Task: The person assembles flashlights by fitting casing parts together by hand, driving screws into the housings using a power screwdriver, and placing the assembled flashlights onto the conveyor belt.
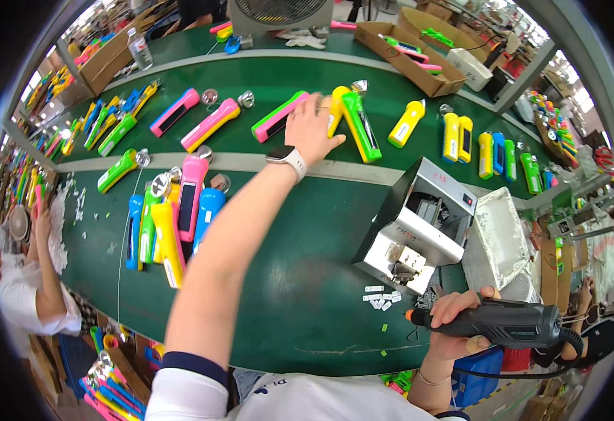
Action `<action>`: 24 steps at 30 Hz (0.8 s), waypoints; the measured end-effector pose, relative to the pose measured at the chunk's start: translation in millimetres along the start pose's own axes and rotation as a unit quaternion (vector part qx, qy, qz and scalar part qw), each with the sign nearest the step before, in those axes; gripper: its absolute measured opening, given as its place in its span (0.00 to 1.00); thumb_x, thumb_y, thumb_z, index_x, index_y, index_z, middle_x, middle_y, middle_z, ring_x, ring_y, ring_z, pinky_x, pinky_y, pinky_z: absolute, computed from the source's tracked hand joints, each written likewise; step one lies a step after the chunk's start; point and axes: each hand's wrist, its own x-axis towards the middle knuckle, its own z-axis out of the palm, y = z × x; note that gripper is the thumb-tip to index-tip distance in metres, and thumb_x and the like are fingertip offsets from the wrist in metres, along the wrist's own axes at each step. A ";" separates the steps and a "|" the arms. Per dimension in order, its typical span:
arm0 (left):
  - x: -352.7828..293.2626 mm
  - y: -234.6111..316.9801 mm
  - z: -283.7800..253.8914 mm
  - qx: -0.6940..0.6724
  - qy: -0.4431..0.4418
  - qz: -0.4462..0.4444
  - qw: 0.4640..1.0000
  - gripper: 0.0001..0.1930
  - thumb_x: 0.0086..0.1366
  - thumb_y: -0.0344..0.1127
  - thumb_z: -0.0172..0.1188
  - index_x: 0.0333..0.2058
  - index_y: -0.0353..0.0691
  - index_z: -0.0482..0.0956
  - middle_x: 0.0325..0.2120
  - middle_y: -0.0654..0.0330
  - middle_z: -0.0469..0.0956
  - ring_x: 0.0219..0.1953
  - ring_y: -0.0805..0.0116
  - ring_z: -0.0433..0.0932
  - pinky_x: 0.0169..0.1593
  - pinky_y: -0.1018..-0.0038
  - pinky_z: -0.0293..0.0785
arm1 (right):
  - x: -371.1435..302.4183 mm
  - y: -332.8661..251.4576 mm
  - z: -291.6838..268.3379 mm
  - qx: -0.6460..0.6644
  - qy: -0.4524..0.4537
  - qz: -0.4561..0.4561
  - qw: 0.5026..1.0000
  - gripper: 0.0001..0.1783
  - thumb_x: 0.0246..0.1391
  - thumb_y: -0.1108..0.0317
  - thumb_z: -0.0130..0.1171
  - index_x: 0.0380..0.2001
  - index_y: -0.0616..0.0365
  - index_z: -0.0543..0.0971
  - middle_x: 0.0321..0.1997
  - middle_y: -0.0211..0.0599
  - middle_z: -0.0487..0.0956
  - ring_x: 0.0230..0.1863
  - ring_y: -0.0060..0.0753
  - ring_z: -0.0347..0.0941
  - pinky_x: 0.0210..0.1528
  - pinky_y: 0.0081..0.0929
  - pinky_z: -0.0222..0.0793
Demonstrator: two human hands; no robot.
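Note:
My left hand [310, 130], with a white watch on the wrist, reaches across to the far green belt. Its fingers are stretched over the end of a pink-and-green flashlight body [270, 126], with the thumb apart. Right beside the fingers lies a yellow flashlight body [335, 112], partly hidden; whether they touch it I cannot tell. A green-and-yellow flashlight body [361, 126] with a loose silver reflector lies next to it. In the lower right, my right hand [458, 319] is wrapped round a black electric screwdriver [517, 324], its orange tip pointing left over the table edge.
A metal screw feeder [419, 224] stands right of centre, small white pieces [379, 298] in front of it. Several flashlight bodies [170, 242] are bunched on the left of the table. A white bin [500, 238] and cardboard box [412, 63] stand to the right. Another person [40, 295] is at far left.

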 end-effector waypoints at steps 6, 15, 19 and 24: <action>-2.2 -48.5 66.2 -0.183 0.129 -0.185 0.957 0.26 0.44 0.43 0.70 0.40 0.34 0.76 0.36 0.47 0.75 0.38 0.47 0.76 0.45 0.61 0.72 | -2.6 -3.3 30.7 -0.027 0.026 0.014 0.999 0.47 0.46 0.34 0.58 0.57 0.57 0.56 0.21 0.34 0.70 0.15 0.26 0.67 0.22 0.25 0.68; -69.9 51.3 -141.5 -0.210 -0.082 0.203 0.953 0.29 0.41 0.37 0.72 0.44 0.41 0.72 0.39 0.56 0.74 0.41 0.55 0.74 0.43 0.65 0.71 | 44.8 12.4 41.7 0.004 -0.012 -0.142 0.990 0.47 0.46 0.35 0.58 0.58 0.57 0.56 0.23 0.39 0.70 0.18 0.32 0.66 0.21 0.27 0.65; -162.3 71.0 -139.4 -0.153 -0.278 0.275 0.908 0.29 0.46 0.48 0.66 0.45 0.42 0.71 0.33 0.62 0.70 0.37 0.65 0.70 0.41 0.69 0.66 | 52.5 25.1 43.5 -0.069 -0.011 -0.053 0.996 0.41 0.49 0.38 0.56 0.54 0.58 0.58 0.21 0.38 0.69 0.17 0.29 0.65 0.21 0.27 0.66; -187.1 70.1 -129.6 -0.164 -0.259 0.232 0.923 0.29 0.47 0.47 0.65 0.47 0.41 0.72 0.36 0.62 0.71 0.40 0.63 0.70 0.44 0.69 0.67 | 64.6 28.7 38.4 -0.056 -0.033 0.026 0.998 0.39 0.55 0.34 0.44 0.55 0.56 0.58 0.21 0.31 0.67 0.17 0.23 0.63 0.24 0.23 0.63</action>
